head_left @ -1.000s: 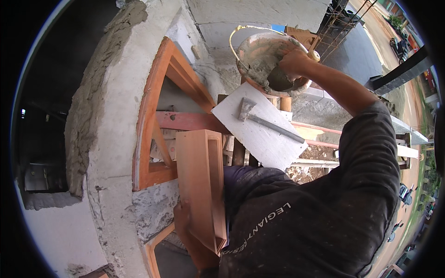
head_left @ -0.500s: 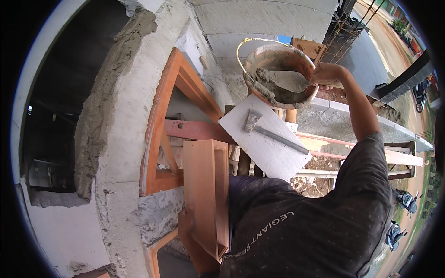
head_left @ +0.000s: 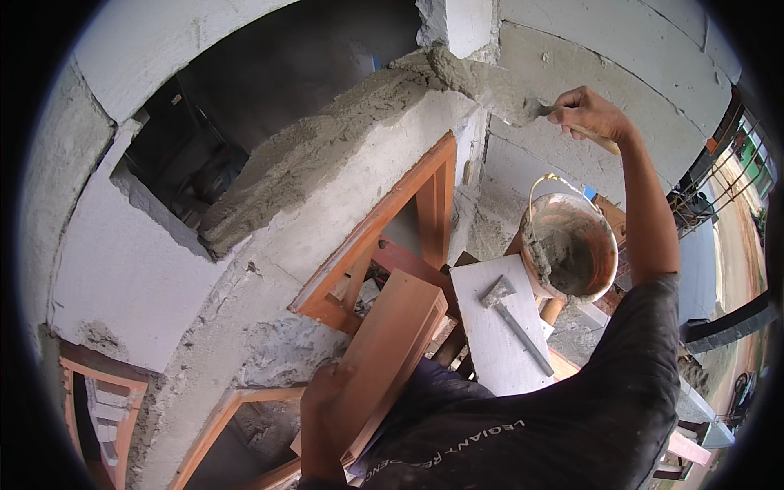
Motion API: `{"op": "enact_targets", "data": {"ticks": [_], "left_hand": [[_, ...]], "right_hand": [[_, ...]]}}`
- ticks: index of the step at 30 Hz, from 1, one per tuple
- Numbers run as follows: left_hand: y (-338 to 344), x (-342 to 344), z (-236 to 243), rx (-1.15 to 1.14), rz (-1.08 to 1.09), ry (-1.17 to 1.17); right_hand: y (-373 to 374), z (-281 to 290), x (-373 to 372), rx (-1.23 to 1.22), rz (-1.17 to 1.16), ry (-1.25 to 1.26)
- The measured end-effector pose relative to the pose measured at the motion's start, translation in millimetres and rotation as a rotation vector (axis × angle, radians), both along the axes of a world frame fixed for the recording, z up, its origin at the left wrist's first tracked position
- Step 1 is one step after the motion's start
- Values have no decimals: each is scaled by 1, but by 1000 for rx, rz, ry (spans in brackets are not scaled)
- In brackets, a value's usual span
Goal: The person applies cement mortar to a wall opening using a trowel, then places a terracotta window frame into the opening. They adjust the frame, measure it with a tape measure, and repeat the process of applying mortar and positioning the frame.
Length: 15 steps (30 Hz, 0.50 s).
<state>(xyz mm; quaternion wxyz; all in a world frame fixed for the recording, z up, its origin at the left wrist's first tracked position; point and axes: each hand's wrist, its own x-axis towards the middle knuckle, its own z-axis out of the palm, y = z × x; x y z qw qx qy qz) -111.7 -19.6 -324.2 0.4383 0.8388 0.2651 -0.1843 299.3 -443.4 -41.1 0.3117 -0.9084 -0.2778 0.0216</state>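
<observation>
My right hand (head_left: 590, 114) is closed round the wooden handle of a trowel (head_left: 539, 109). The trowel's blade, partly hidden under wet mortar, is at the right end of the thick mortar bed (head_left: 327, 135) along the wall opening's edge. Lower down, my left hand (head_left: 321, 400) grips the side of a box-shaped wooden frame (head_left: 390, 327), which leans against my body; some of its fingers are hidden. A mortar bucket (head_left: 606, 245) with a raised yellowish handle stands to the right, below my right hand.
A hatchet-like hammer (head_left: 516, 327) lies on a white block (head_left: 490, 367) beside the bucket. A triangular wooden frame (head_left: 367, 220) is set in the wall under the mortar bed. Rebar (head_left: 719, 192) sticks out at the far right, near a road.
My right hand has lifted the trowel out of the bucket and up to the mortar bed's right end. The view has turned toward the wall opening; my left hand keeps the wooden frame.
</observation>
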Motion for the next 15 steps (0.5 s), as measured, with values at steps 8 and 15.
{"op": "enact_targets", "data": {"ticks": [8,15], "left_hand": [[-6,0,21,-191,71,4],[9,-1,-1,-88,-75,-41]], "right_hand": [[93,27,27,-140,-112,-1078],[135,87,-22,-299,2,-382]]}}
